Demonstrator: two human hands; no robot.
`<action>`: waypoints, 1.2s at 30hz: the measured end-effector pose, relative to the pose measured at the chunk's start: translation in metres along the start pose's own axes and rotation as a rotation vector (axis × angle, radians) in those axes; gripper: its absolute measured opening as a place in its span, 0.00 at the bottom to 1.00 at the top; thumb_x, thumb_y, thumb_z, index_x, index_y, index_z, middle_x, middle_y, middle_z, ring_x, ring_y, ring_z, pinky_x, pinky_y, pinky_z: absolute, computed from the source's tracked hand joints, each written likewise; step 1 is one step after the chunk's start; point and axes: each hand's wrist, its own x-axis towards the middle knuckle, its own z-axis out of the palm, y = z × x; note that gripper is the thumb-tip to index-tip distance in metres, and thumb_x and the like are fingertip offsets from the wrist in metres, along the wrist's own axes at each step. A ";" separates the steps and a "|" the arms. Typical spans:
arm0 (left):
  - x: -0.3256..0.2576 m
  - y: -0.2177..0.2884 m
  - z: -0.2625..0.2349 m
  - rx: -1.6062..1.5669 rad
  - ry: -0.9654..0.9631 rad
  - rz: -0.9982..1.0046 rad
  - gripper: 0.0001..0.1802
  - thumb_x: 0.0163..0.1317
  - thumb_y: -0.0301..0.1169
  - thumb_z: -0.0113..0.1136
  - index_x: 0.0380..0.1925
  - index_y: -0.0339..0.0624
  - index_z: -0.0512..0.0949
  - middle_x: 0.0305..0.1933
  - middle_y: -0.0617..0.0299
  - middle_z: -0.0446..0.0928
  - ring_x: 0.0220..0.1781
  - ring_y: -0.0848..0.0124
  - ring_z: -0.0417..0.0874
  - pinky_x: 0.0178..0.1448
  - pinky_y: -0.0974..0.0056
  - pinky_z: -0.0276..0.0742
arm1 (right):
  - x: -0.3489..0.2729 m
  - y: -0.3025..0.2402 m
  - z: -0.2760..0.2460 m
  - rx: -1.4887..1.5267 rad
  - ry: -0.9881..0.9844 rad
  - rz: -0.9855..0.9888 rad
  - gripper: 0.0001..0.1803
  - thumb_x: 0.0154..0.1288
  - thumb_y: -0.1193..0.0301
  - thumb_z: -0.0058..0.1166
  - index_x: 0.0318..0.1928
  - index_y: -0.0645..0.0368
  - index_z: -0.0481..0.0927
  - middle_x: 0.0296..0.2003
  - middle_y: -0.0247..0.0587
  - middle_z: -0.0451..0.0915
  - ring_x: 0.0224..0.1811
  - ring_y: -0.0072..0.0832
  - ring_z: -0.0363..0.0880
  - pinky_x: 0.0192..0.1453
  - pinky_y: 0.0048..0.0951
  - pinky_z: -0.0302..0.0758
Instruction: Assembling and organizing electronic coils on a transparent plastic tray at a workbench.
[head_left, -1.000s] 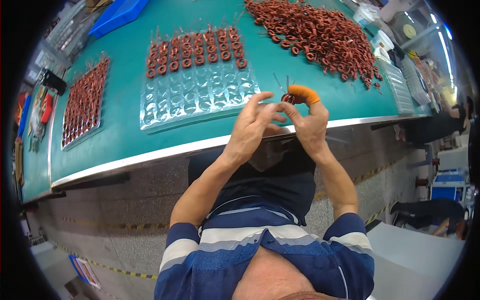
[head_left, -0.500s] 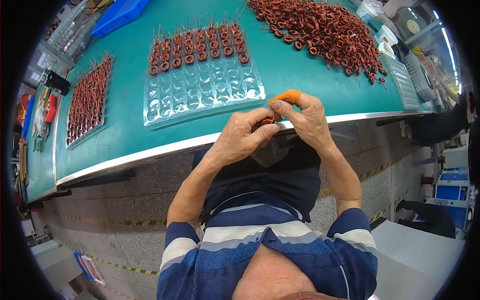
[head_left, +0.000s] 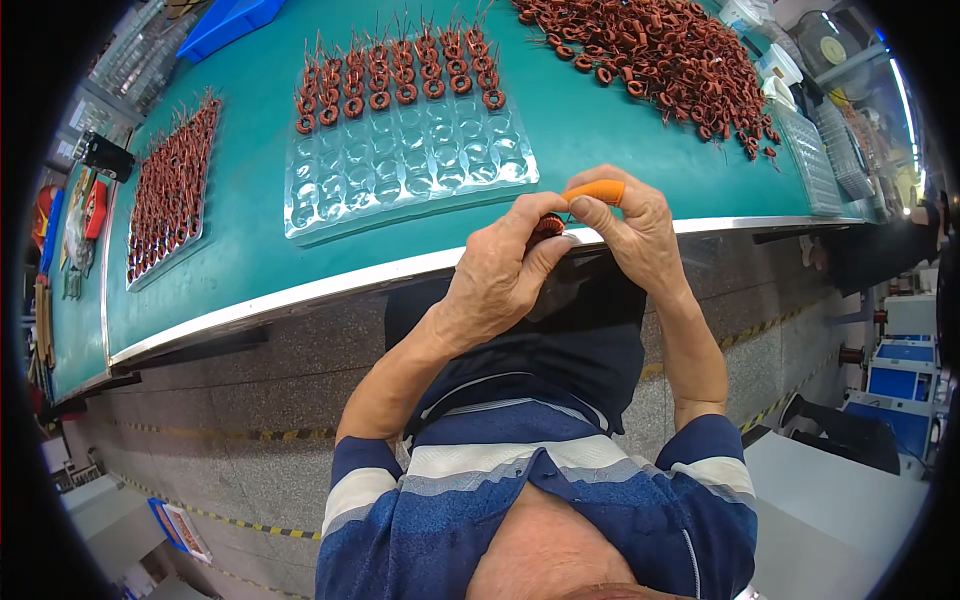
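Note:
My left hand (head_left: 505,262) pinches a small copper-red wire-wound ring coil (head_left: 549,225) between thumb and fingers, over the near edge of the bench. Close on its right, my right hand (head_left: 637,232) wears an orange finger cot (head_left: 598,192) on the index finger. Its thumb and index finger are pressed together at a thin wire lead beside the coil; their tips hide most of it. Beyond the hands lies a clear plastic tray (head_left: 405,185) with round pockets. Coils (head_left: 407,93) with upright leads fill its far rows, while the nearer pockets hold none.
A big heap of loose coils (head_left: 660,70) covers the far right of the green bench (head_left: 250,220). At left stands another tray packed with coils (head_left: 172,195). A blue bin (head_left: 230,25) sits at the far left. Stacked clear trays (head_left: 808,160) and white tubs (head_left: 778,66) are at right.
Both hands have shifted slightly right, and the coil shows more plainly between the left fingers. The trays and heap appear only slightly displaced in the picture.

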 end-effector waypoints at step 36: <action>-0.002 -0.008 -0.003 -0.561 -0.024 -0.299 0.08 0.74 0.31 0.42 0.47 0.40 0.67 0.22 0.68 0.62 0.21 0.80 0.61 0.24 0.74 0.58 | -0.014 -0.002 0.032 0.191 0.280 0.142 0.10 0.66 0.68 0.57 0.36 0.63 0.82 0.36 0.36 0.80 0.42 0.26 0.76 0.46 0.27 0.72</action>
